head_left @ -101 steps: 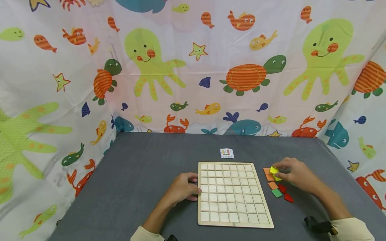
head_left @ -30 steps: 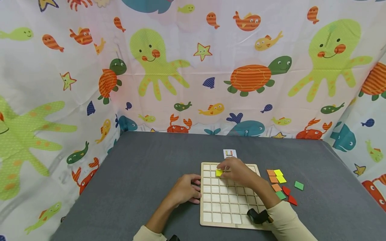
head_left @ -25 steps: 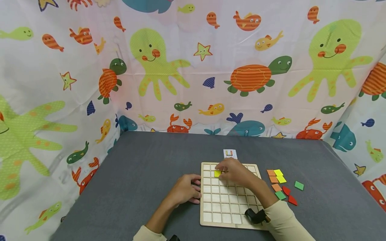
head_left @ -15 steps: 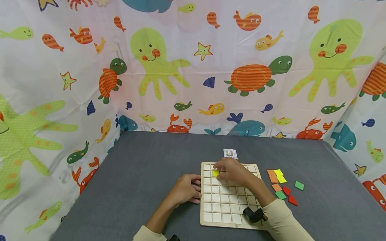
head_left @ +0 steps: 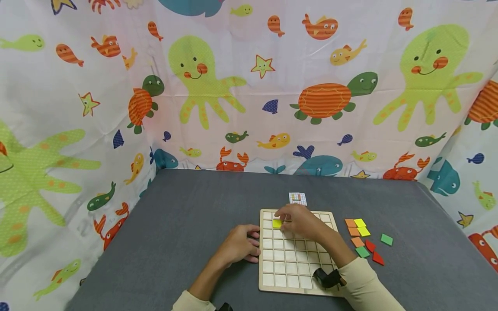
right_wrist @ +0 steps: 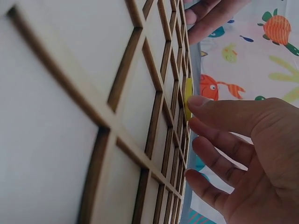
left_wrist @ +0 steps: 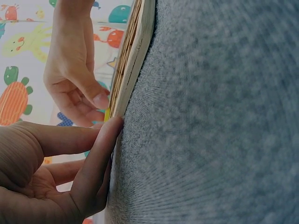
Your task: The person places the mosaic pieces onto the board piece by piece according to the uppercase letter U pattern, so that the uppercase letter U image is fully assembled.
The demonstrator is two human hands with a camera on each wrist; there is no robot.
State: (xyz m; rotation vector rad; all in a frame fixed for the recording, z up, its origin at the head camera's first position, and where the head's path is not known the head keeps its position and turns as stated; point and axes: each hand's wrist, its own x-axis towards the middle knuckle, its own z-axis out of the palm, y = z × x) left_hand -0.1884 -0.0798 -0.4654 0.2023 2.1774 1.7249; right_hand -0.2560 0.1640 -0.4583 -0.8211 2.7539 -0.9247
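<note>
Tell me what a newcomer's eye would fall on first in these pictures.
Probably the sea-animal curtain behind the gray table, with its big lime-green octopuses and orange-shelled turtles. Next, the wooden grid board, where the right hand holds a yellow square tile toward the far left corner and the left hand touches the left edge. Loose orange, yellow, green and red tiles then stand out to the board's right.

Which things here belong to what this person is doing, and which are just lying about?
Job: right hand, yellow tile, left hand, wooden grid board; probably loose tiles, pattern card.
Just surroundings, I'd say: sea-creature curtain, grey tabletop.
</note>
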